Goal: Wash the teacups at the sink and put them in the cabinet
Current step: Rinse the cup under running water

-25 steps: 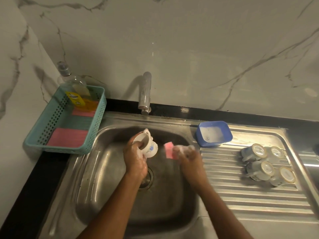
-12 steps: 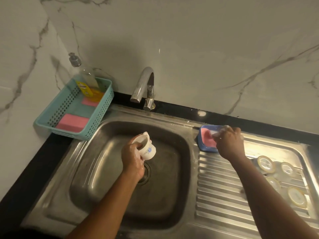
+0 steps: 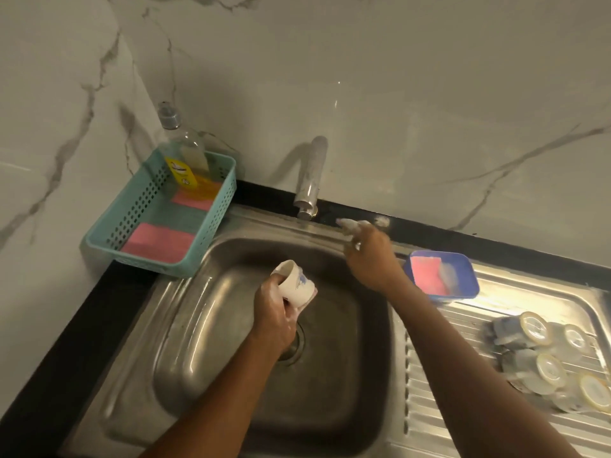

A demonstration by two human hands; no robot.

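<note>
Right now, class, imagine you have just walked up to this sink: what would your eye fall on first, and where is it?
The white teacup gripped in the left hand over the sink basin draws the eye first. Next comes the soapy right hand, fingers spread, near the tap, with the pink sponge lying in the blue tub beside it. Upturned cups cluster on the draining board at the right.

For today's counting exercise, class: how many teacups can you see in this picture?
5. One teacup is in the left hand above the sink. Four upturned teacups cluster on the draining board, right. Blur may hide more.
</note>
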